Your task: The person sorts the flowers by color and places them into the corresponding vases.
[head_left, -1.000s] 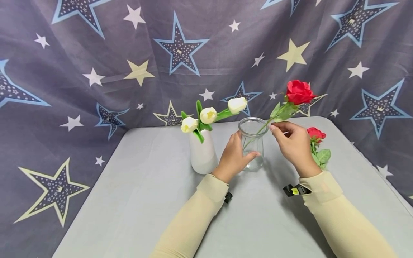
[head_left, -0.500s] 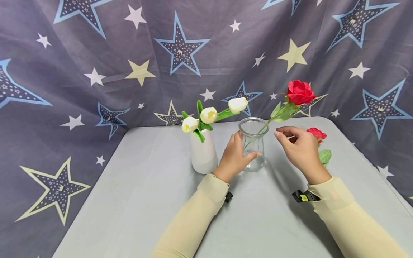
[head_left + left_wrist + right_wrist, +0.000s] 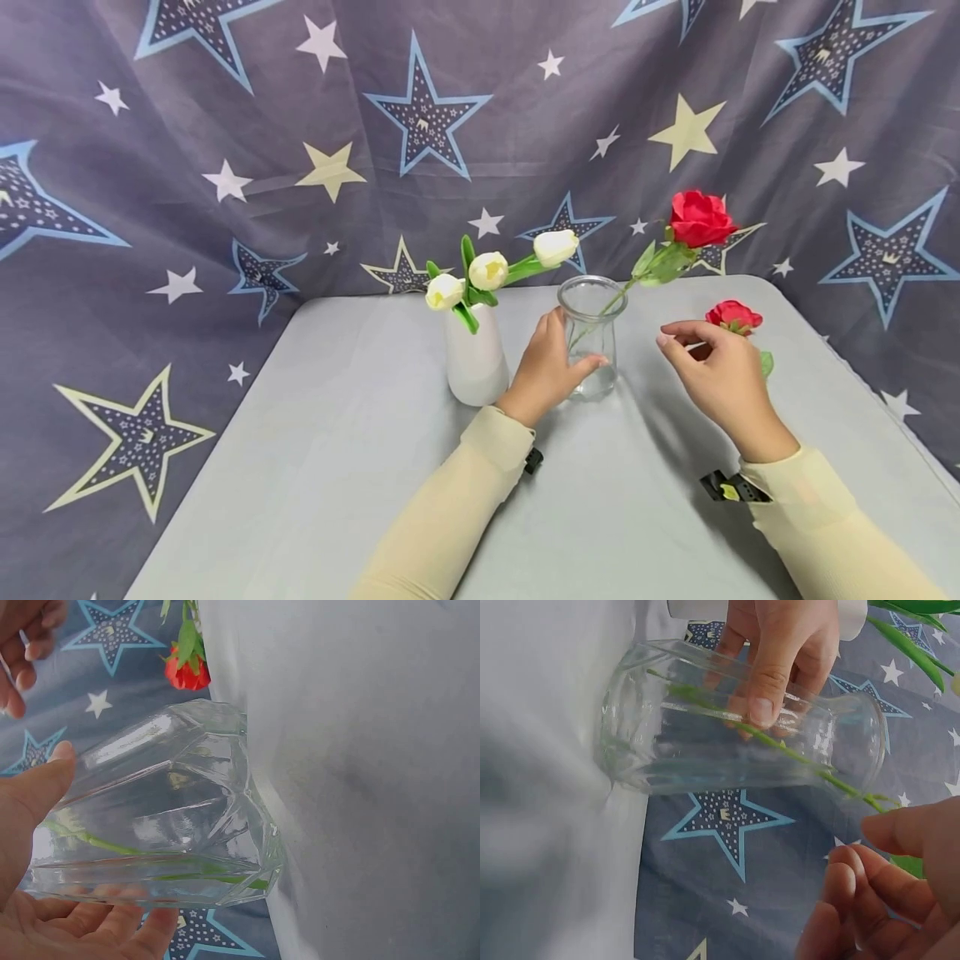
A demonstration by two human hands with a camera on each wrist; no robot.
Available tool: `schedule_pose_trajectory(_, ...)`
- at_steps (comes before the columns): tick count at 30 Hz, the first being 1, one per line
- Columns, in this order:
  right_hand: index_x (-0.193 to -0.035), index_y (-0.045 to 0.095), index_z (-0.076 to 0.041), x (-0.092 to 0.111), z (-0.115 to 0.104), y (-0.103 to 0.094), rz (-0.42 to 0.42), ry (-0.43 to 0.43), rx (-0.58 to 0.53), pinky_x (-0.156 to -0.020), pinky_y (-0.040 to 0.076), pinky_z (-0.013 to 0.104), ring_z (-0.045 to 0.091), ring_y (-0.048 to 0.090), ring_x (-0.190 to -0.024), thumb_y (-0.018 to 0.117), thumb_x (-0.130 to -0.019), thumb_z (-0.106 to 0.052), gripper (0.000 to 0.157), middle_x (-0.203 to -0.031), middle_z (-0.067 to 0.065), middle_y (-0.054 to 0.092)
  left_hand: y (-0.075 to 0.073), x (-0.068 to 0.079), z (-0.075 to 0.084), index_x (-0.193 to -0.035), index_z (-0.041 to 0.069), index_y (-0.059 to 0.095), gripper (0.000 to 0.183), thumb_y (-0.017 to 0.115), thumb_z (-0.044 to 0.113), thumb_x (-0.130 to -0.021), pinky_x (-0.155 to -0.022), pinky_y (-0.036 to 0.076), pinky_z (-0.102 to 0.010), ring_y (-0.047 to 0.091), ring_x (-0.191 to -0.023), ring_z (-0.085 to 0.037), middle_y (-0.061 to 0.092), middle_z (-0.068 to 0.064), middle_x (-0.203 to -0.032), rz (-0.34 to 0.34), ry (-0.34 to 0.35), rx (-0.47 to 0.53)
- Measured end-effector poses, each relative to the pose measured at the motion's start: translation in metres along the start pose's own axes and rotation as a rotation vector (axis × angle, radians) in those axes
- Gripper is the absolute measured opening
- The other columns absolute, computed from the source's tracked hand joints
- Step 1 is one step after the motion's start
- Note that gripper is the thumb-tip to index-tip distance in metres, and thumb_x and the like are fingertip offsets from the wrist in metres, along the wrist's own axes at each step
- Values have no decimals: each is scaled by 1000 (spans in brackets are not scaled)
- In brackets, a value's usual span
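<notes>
My left hand [image 3: 547,367] grips the side of a clear glass vase [image 3: 600,379], which stands upright on the table. Inside it leans a red rose [image 3: 701,218], its bloom out past the rim to the right. The right wrist view shows its green stem [image 3: 802,759] running down through the glass towards the bottom. My right hand [image 3: 723,379] hovers to the right of the vase, fingers loosely bent with nothing between them. Just behind that hand, a second red rose [image 3: 733,315] is on the table, its stem mostly hidden by the hand.
Left of the glass vase stands a white vase [image 3: 476,367] with white tulips [image 3: 487,271], close to my left hand. A grey cloth covers the table [image 3: 322,467]. Behind it hangs a dark curtain [image 3: 262,100] with stars.
My right hand has let go of the rose stem and drawn back to the right and towards me. The rose stays leaning in the glass vase; my left hand keeps its grip.
</notes>
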State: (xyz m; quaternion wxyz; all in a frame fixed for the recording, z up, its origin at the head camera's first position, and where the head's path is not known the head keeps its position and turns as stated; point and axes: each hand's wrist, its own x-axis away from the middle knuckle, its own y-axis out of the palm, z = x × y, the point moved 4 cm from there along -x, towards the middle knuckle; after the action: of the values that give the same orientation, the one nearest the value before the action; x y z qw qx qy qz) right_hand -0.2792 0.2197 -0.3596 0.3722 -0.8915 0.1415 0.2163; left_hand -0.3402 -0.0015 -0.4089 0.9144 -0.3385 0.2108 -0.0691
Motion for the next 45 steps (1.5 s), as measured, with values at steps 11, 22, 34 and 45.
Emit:
schedule_pose_trajectory(11,-105,79,-15,12,29,-17,-32,82,74,-59,45,20,-3,61,-68,74,-94,-31,20,-88,3,76,2,1,-1,-160,5,25,97,82,39,-90,-114,45,-39,47,-143,-26,42,-15,-154,-1,6,22)
schedule_pose_trajectory(22,-99,77,-15,17,62,-21,-150,155,189,-64,45,32,18,65,-77,72,-95,-33,19,-90,5,76,0,3,-2,-160,6,26,97,80,45,-90,-115,44,-37,48,-142,-25,44,-14,-151,3,-6,-2)
schedule_pose_trajectory(34,-89,73,-14,18,85,-28,-201,178,232,-61,40,32,18,56,-68,75,-93,-33,20,-82,3,70,1,2,-1,-158,3,28,94,82,40,-89,-115,44,-37,49,-141,-27,45,-16,-150,12,0,-13)
schedule_pose_trajectory(45,-87,73,-12,19,92,-27,-258,209,259,-59,40,32,17,55,-67,75,-92,-33,22,-79,2,69,1,3,-1,-159,4,27,97,81,43,-90,-116,44,-37,47,-142,-27,43,-15,-152,7,-10,-25)
